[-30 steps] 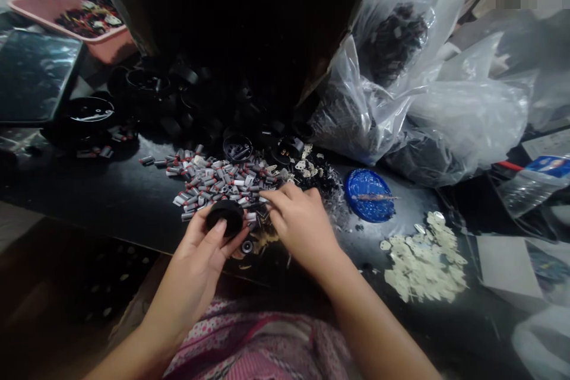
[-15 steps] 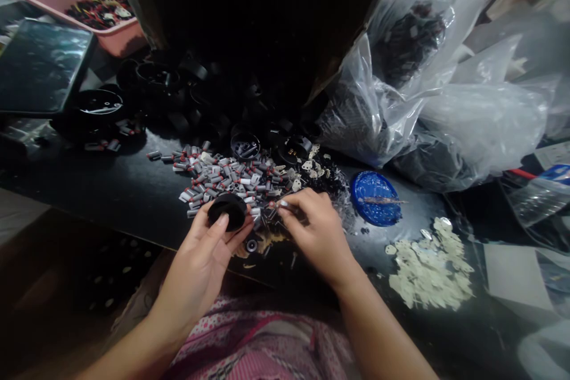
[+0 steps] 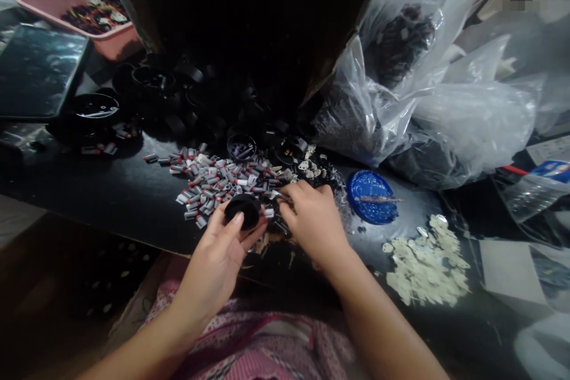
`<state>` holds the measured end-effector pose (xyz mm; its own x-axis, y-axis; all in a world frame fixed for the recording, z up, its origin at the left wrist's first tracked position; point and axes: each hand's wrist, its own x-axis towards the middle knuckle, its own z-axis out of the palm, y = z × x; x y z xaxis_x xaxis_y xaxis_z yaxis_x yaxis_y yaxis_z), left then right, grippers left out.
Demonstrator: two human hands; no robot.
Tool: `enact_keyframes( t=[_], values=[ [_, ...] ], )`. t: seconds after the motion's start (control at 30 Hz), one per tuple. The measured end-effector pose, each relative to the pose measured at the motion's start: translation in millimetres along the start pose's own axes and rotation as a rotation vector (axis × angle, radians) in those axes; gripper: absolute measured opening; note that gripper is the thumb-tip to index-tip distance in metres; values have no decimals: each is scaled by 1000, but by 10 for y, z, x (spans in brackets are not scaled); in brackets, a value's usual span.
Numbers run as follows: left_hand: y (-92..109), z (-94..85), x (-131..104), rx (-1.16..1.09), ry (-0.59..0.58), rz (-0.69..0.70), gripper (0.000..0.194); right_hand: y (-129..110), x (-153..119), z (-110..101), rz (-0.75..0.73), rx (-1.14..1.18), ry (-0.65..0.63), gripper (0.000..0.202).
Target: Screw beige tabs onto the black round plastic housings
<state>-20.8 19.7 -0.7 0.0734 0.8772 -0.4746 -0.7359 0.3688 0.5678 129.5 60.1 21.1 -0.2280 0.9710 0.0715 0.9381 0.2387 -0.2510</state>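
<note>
My left hand point(image 3: 218, 261) grips a round black plastic cap point(image 3: 243, 211) between thumb and fingers, just above the dark table's point(image 3: 111, 202) front edge. Beside the cap, my right hand point(image 3: 314, 222) pinches a small thin metal part point(image 3: 278, 195) with its fingertips; the part is too small to make out. Both hands work at the near edge of a heap of small grey and red cylinders point(image 3: 218, 181). The two hands nearly touch.
Black round housings point(image 3: 240, 145) lie behind the heap under a dark box. A blue lid point(image 3: 371, 196) and a pile of pale flat pieces point(image 3: 427, 267) sit to the right. Clear plastic bags point(image 3: 423, 89) of black parts fill the back right; a pink tray point(image 3: 89, 18) stands back left.
My left hand has carried the black cap a little to the right, closer to my right hand. My right hand has picked a small metal part from the heap and holds it by the cap.
</note>
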Motion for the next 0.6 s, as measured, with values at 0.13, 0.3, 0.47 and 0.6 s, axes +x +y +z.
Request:
enact_keyframes(
  t=[0.13, 0.3, 0.47, 0.6],
  values=[
    [26, 25, -16, -39, -6, -36, 12, -5, -179, -133, 246, 624, 41, 9],
    [3, 78, -77, -2, -3, -97, 9, -33, -371, -147, 366, 947, 44, 9],
    [-43, 106, -134, 85, -23, -6, 12, -38, -405, -113, 299, 767, 144, 5],
    [-58, 68, -201, 218, 74, 5, 20, -56, -463, -204, 320, 785, 85, 9]
  ],
)
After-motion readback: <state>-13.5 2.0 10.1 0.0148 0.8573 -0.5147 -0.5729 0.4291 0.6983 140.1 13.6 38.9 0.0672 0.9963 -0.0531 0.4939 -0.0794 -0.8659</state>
